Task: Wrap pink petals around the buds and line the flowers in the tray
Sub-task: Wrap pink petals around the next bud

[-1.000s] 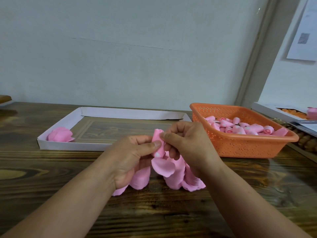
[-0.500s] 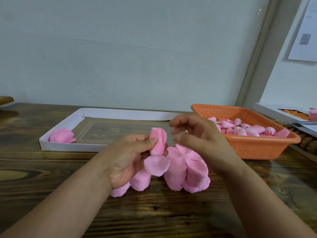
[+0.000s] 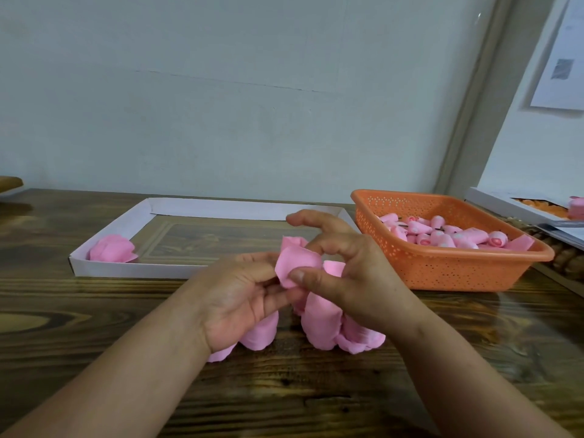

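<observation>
Progress early: one finished flower [image 3: 112, 252] laid in tray [image 3: 132, 270]. Bud [image 3: 292, 248] gripped by left hand [image 3: 243, 295], petal [image 3: 295, 263] pinched onto it by right hand [image 3: 350, 276]. Basket [image 3: 448, 270] of buds left.

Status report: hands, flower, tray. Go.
Left hand grips the bud's base; right hand pinches a petal on. One flower in tray. Nothing in the way.
</observation>
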Demonstrator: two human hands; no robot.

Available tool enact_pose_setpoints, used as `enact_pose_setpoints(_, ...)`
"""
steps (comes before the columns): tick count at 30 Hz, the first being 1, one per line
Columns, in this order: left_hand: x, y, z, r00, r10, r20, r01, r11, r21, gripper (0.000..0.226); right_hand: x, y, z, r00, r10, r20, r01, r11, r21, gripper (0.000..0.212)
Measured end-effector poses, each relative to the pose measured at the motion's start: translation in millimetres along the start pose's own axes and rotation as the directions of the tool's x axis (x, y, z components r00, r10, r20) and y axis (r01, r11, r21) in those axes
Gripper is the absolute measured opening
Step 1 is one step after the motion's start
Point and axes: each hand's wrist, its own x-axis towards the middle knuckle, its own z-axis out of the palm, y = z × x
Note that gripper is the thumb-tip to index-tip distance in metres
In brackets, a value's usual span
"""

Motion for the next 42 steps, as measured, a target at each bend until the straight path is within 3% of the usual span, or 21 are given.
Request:
enact_pose_setpoints(6,-1.4,0.1,0.2,1.000,-0.006,0.025,0.005,0.998,0.059,0.029,0.6,5.4,2.6,0.994,0.020,-0.104,-0.018,1.000,0.016,0.013)
enact_pose_setpoints(16,-8.5,0.0,2.4,0.992,0.054,0.116,-0.065,0.993,0.096,0.030,0.2,7.7,-0.5,0.995,0.045,-0.087,-0.043,0.999,0.026,0.013)
enact_pose_setpoints(23,-4.7,-2.8,2.4,0.996,0.085,0.027,-0.087,0.994,0.073,0.023,0.0,8.5,-0.2,0.996,0.025,-0.091,-0.020,0.998,0.055,0.016)
enact_pose_setpoints(26,-4.0,-1.8,1.4,0.997,0.070,0.018,-0.072,0.994,0.077,0.023,0.3,10.1,-0.8,0.995,0.056,-0.082,-0.044,0.988,0.148,0.015)
enact_pose_setpoints(29,-4.0,-1.6,0.6,0.999,0.048,0.021,-0.050,0.996,0.077,0.027,2.1,11.9,1.6,0.988,0.073,-0.137,-0.041,0.974,0.225,0.018)
enact_pose_setpoints(35,-4.7,-1.3,1.5,0.999,0.025,0.029,-0.027,0.998,0.050,0.032,3.7,13.4,8.4,0.976,0.048,-0.212,0.000,0.976,0.220,0.016)
enact_pose_setpoints(42,-5.5,0.1,1.5,0.999,0.040,0.029,-0.041,0.998,0.050,0.024,0.7,16.4,-3.1,0.989,0.085,-0.122,-0.046,0.956,0.289,0.014)
